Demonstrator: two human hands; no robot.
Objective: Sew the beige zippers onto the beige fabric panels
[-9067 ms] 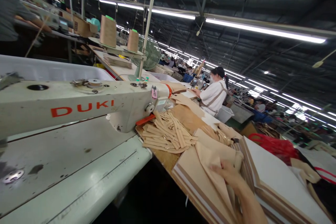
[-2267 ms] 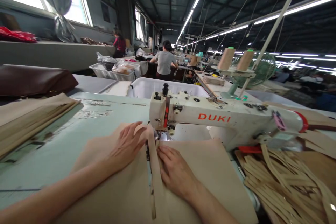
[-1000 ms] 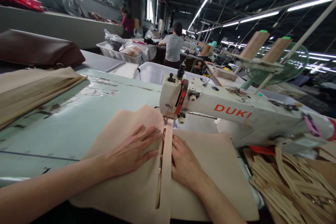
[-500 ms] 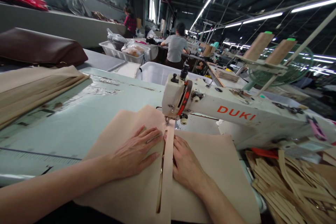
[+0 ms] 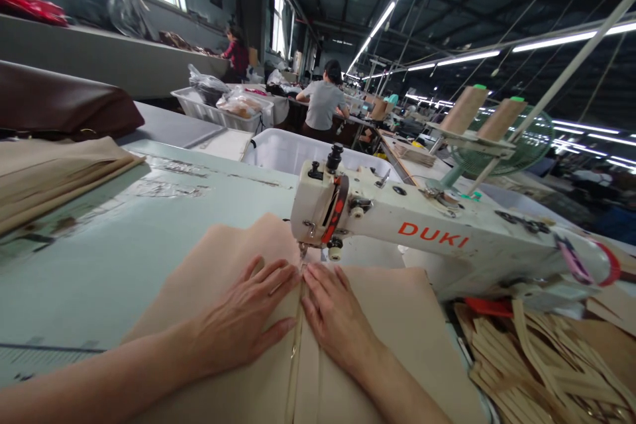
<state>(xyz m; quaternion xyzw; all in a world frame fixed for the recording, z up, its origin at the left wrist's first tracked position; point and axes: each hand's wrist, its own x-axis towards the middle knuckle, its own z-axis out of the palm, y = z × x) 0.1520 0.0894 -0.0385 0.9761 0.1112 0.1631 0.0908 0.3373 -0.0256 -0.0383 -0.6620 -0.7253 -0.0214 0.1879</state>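
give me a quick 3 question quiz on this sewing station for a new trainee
1. True or false: both hands lie flat on the tan panel.
2. What lies to the right of the sewing machine? A) a heap of tan straps B) a pair of scissors C) a red bucket
3. Fill in: the two thread cones have ____ tops.

Key
1. True: the left hand and right hand press on it either side of the centre strip.
2. A, the tan straps.
3. Green, on the thread cones.

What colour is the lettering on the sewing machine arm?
Red-orange, on the machine's off-white arm; clearest in the head view.
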